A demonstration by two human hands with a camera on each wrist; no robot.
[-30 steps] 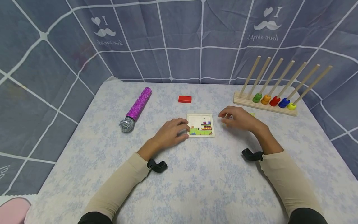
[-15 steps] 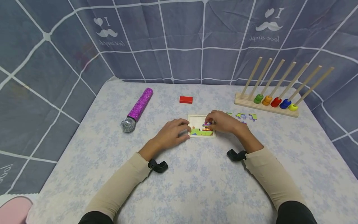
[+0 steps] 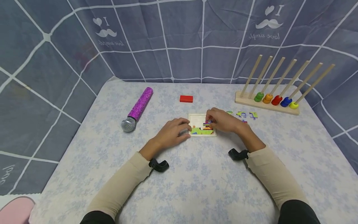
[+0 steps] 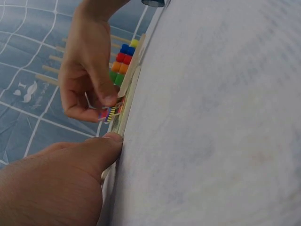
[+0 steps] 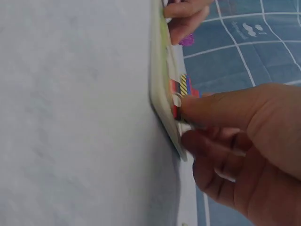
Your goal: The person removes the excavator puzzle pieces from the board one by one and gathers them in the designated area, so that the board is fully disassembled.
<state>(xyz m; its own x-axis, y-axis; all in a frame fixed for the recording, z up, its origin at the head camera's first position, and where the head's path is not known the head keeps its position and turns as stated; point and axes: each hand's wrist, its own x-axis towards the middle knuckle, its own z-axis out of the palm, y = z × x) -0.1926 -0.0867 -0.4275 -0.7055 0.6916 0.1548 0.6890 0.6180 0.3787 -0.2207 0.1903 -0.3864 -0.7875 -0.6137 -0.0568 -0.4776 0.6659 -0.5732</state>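
Note:
A small jigsaw puzzle in a pale wooden frame (image 3: 197, 119) lies mid-table, with a green strip along its near side. My left hand (image 3: 170, 133) rests at the frame's left edge, fingers relaxed, its thumb (image 4: 109, 143) on the rim in the left wrist view. Over the frame's right part, my right hand (image 3: 222, 120) pinches a puzzle piece (image 5: 183, 84) with yellow-black stripes between thumb and fingers. That piece stands tilted up from the board in both wrist views, and the fingers hide part of it.
Several loose puzzle pieces (image 3: 253, 115) lie right of the frame, partly behind the right hand. A wooden peg rack (image 3: 267, 105) with coloured rings stands at the back right. Behind the frame is a red block (image 3: 186, 99); a glittery purple microphone (image 3: 140, 104) lies to the left.
My right hand has moved left from beside the frame onto its right part, uncovering the loose pieces, and now pinches the striped piece there. The left hand stays at the left edge.

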